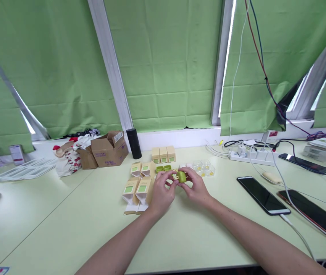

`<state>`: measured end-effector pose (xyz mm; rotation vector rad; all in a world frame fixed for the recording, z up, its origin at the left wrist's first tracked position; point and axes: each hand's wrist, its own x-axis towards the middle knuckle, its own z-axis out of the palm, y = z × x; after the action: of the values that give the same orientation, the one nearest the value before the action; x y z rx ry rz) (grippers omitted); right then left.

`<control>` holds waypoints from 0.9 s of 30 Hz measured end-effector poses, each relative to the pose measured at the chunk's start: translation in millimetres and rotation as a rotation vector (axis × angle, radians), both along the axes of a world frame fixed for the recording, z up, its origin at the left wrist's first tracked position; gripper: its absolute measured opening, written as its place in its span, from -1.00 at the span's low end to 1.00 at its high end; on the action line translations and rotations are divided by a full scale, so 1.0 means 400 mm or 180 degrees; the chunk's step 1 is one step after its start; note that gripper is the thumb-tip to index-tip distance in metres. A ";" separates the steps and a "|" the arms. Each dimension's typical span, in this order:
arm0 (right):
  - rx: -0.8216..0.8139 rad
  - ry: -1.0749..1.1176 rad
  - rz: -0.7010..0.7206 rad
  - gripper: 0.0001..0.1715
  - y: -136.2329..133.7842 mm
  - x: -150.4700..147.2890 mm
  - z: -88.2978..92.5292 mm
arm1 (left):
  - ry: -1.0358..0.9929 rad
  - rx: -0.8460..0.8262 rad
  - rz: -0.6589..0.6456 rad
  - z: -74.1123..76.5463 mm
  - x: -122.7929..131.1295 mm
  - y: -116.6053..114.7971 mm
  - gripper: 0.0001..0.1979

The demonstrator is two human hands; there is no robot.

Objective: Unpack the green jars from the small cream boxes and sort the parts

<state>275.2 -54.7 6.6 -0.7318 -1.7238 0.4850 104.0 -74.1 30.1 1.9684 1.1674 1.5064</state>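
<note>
Above the worktop's middle: we hold a small green case (181,176) just clear of the worktop (65,229), between both hands.
Left hand (163,191): fingertips pinch the case's left end, where a pale-yellow part shows; we cannot tell what it is.
Right hand (196,187): fingers curl around the case's right side, gripping it.
Handling, as we judge it: we should keep the case low, steady it with one hand and let only the fingertips of the other work, since a piece this small could easily slip.
Nearby: cream cartons with green labels (137,189) lie just left of our hands; three more upright cartons (163,154) stand behind; clear blister cups (204,168) sit to the right.
Writing: the carton labels and the stickers on the cardboard box (110,149) are too small for us to read.
Brands: we can make out none.
</note>
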 end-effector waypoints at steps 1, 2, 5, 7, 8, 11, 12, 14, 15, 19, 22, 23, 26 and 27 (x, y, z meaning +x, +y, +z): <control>-0.0004 0.0008 0.0018 -0.49 0.000 0.000 0.000 | 0.0030 0.0016 0.0031 -0.001 0.000 0.001 -0.81; -0.0008 0.0013 0.0022 -0.48 -0.001 -0.001 0.000 | 0.0051 0.0022 0.0060 -0.002 0.000 0.002 -0.83; -0.0031 0.0012 0.0007 -0.44 -0.004 0.000 0.002 | 0.0091 0.0006 0.0132 -0.001 0.001 0.002 -0.86; -0.0037 0.0017 0.0026 -0.43 -0.006 0.002 0.003 | 0.0113 0.0003 0.0160 0.001 0.001 0.002 -0.86; -0.0033 0.0021 0.0042 -0.44 -0.006 0.003 0.003 | 0.0116 0.0008 0.0162 0.001 0.000 0.002 -0.86; 0.0000 0.0025 0.0061 -0.46 -0.006 0.004 0.002 | 0.0096 0.0041 0.0141 0.002 -0.001 0.002 -0.85; 0.0008 0.0026 0.0061 -0.46 -0.006 0.004 0.001 | 0.0090 0.0050 0.0134 0.002 -0.002 0.002 -0.85; 0.0011 0.0020 0.0067 -0.46 -0.005 0.005 0.001 | 0.0080 0.0048 0.0129 0.000 -0.002 0.004 -0.86; 0.0013 0.0016 0.0073 -0.46 -0.005 0.005 0.000 | 0.0074 0.0041 0.0135 -0.001 -0.003 0.005 -0.86; 0.0032 0.0005 0.0115 -0.46 -0.006 0.006 0.000 | 0.0064 -0.0011 0.0161 -0.006 -0.003 0.011 -0.88; 0.0039 0.0002 0.0120 -0.46 -0.008 0.006 -0.001 | 0.0055 -0.0025 0.0170 -0.009 -0.003 0.014 -0.90; 0.0040 -0.0005 0.0115 -0.46 -0.008 0.006 -0.002 | 0.0055 -0.0030 0.0171 -0.009 -0.003 0.015 -0.90; 0.0050 -0.0064 0.0107 -0.46 -0.010 0.008 -0.003 | 0.0057 -0.0064 0.0158 -0.007 -0.003 0.014 -0.91; 0.0055 -0.0088 0.0107 -0.46 -0.011 0.008 -0.003 | 0.0049 -0.0079 0.0151 -0.006 -0.003 0.013 -0.91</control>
<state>278.4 -58.9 5.5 -0.7011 -1.7665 0.4844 102.9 -68.8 27.7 1.9525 1.2415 1.4952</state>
